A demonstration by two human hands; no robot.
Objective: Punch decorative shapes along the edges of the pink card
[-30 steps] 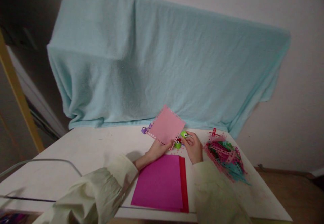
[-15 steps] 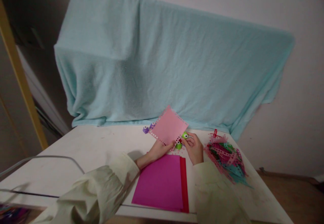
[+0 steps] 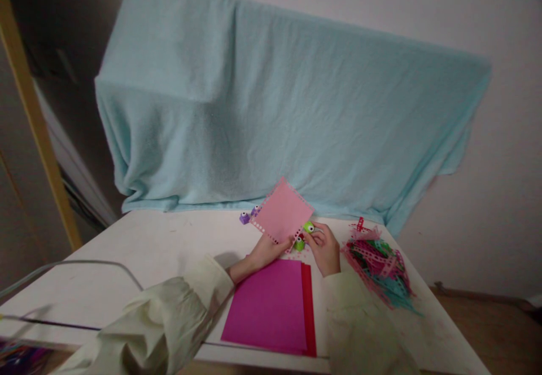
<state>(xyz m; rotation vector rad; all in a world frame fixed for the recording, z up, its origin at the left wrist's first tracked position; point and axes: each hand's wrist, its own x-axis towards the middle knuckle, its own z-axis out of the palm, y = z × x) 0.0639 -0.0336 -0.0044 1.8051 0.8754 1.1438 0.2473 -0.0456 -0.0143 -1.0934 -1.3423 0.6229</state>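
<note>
My left hand (image 3: 270, 249) pinches the lower corner of a pink sheet of paper (image 3: 284, 212), thumb on top. The sheet is raised and turned like a diamond, with rows of small holes along its edges. My right hand (image 3: 324, 246) is closed on a small green craft punch (image 3: 309, 227) with an eye on it, at the sheet's lower right edge. Just below sits another green punch (image 3: 299, 244), partly covered by the paper and fingers. Two purple punches (image 3: 244, 217) with eyes stand behind the sheet's left corner.
Magenta paper (image 3: 266, 307) lies over red paper (image 3: 310, 313) near the table's front edge. A heap of punched paper strips (image 3: 383, 267) lies at the right. Pale blue cloth (image 3: 296, 104) hangs behind the white table (image 3: 161, 239). A grey cable (image 3: 93, 262) crosses the left side.
Almost nothing differs. The pink sheet's right corner sits very slightly further left, and the view has shifted a little; both hands keep their places.
</note>
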